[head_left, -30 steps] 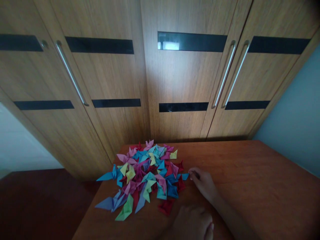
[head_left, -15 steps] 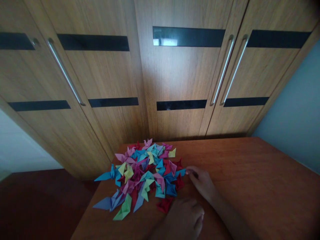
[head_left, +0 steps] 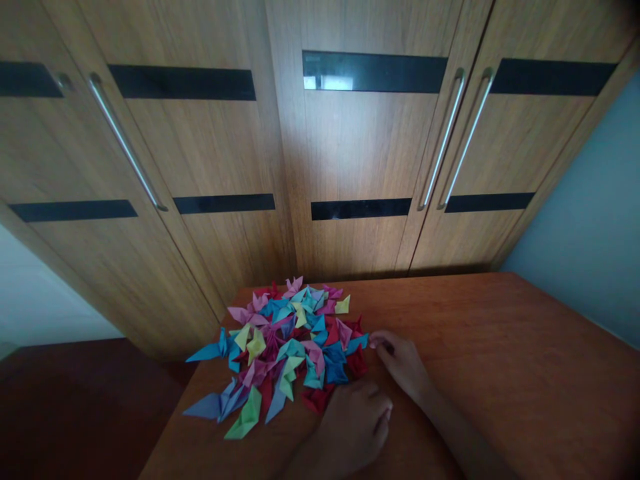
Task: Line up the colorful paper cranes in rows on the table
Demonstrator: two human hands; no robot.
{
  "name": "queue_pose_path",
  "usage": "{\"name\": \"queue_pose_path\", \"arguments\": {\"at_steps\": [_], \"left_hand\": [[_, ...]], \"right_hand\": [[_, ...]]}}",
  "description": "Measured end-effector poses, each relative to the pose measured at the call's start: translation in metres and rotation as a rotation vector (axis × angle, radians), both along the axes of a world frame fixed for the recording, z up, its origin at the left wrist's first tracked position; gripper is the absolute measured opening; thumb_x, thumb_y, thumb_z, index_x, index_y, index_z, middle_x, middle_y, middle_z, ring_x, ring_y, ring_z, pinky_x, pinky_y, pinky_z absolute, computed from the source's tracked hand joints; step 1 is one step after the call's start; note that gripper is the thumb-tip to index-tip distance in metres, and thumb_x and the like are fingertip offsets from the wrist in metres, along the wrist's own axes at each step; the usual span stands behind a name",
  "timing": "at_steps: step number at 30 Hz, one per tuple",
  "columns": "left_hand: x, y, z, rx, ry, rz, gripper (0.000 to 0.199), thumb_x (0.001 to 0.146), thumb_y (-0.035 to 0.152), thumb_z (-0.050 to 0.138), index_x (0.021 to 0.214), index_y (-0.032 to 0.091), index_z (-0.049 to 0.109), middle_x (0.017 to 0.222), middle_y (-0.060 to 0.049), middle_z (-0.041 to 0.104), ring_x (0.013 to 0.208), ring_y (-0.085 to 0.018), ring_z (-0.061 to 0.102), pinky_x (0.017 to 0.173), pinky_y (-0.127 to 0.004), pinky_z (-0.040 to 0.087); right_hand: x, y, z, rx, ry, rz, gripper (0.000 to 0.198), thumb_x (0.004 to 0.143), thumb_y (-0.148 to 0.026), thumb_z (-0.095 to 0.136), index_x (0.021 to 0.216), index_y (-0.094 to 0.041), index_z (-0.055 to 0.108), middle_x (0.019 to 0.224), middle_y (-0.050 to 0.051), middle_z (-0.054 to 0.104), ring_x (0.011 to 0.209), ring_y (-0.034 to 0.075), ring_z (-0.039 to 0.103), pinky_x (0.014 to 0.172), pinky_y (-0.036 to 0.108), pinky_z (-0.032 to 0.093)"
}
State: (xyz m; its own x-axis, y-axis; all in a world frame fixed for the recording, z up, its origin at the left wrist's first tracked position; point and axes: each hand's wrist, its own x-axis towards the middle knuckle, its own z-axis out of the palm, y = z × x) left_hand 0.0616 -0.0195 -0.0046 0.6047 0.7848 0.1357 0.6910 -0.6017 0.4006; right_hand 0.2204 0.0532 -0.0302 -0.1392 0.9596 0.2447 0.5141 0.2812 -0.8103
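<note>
Head — origami (head_left: 275, 341) beside right grip (head_left: 403, 363)

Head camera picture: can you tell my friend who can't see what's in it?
A heap of colourful folded paper shapes sits on a brown table. At its right side, the person's left hand is close to a red shape, the right hand to a blue one. A wooden wardrobe stands behind.

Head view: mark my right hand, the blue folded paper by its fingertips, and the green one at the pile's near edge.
Right hand (head_left: 401, 361): head view, middle of the hand.
Blue folded paper (head_left: 357, 343): head view, its visible strip.
Green folded paper (head_left: 247, 415): head view, middle of its upper face.
</note>
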Motion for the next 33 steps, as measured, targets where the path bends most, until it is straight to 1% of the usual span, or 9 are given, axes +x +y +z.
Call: {"name": "queue_pose_path", "arguments": {"at_steps": [3, 6, 12, 24, 30, 33], "left_hand": [[0.0033, -0.0052, -0.0005, 0.004, 0.004, -0.021, 0.006, 0.082, 0.02, 0.054, 0.085, 0.024, 0.057, 0.083, 0.002, 0.061, 0.078, -0.016, 0.057, 0.066, -0.026, 0.039], [0.0043, -0.0069, 0.0018, -0.012, -0.009, -0.027, 0.009, 0.081, 0.02, 0.055, 0.088, 0.025, 0.058, 0.085, 0.003, 0.062, 0.079, -0.016, 0.057, 0.067, -0.026, 0.04], [0.0028, -0.0056, 0.007, -0.041, -0.019, -0.026, 0.011, 0.082, 0.019, 0.054, 0.09, 0.025, 0.059, 0.085, 0.002, 0.064, 0.08, -0.016, 0.058, 0.068, -0.026, 0.041], [0.0019, -0.0048, 0.0075, -0.075, -0.048, -0.02, 0.015, 0.082, 0.019, 0.052, 0.093, 0.027, 0.06, 0.087, 0.003, 0.064, 0.081, -0.015, 0.059, 0.069, -0.026, 0.042], [0.0022, -0.0044, 0.0076, -0.064, -0.049, -0.019, 0.012, 0.082, 0.019, 0.053, 0.09, 0.026, 0.059, 0.087, 0.003, 0.064, 0.081, -0.015, 0.058, 0.069, -0.025, 0.041], [0.0031, -0.0047, 0.0052, -0.067, -0.04, -0.009, 0.013, 0.082, 0.018, 0.053, 0.09, 0.026, 0.059, 0.086, 0.003, 0.064, 0.08, -0.015, 0.058, 0.069, -0.025, 0.041]], "right_hand": [[0.0002, -0.0003, 0.0011, -0.009, -0.031, 0.003, 0.024, 0.084, -0.026, 0.042, 0.086, -0.021, 0.065, 0.076, 0.002, 0.068, 0.072, 0.017, 0.062, 0.068, 0.027, 0.045], [0.001, -0.0002, 0.0003, -0.023, -0.065, 0.007, 0.023, 0.083, -0.026, 0.043, 0.086, -0.021, 0.065, 0.074, 0.001, 0.067, 0.069, 0.017, 0.061, 0.066, 0.026, 0.043], [0.0014, -0.0006, -0.0016, -0.014, -0.067, 0.018, 0.024, 0.084, -0.027, 0.043, 0.087, -0.021, 0.066, 0.073, 0.001, 0.066, 0.068, 0.016, 0.061, 0.065, 0.025, 0.042], [0.0023, -0.0002, -0.0017, -0.012, -0.091, 0.026, 0.024, 0.085, -0.028, 0.042, 0.086, -0.021, 0.065, 0.071, 0.0, 0.066, 0.068, 0.016, 0.061, 0.065, 0.025, 0.042], [0.0009, -0.0011, 0.0011, -0.008, -0.099, 0.032, 0.025, 0.085, -0.027, 0.041, 0.086, -0.021, 0.065, 0.071, 0.001, 0.066, 0.067, 0.016, 0.061, 0.065, 0.025, 0.043], [0.0014, 0.0003, -0.0019, 0.008, -0.096, 0.009, 0.025, 0.085, -0.027, 0.041, 0.087, -0.021, 0.065, 0.078, 0.003, 0.068, 0.072, 0.017, 0.062, 0.069, 0.026, 0.045]]}}
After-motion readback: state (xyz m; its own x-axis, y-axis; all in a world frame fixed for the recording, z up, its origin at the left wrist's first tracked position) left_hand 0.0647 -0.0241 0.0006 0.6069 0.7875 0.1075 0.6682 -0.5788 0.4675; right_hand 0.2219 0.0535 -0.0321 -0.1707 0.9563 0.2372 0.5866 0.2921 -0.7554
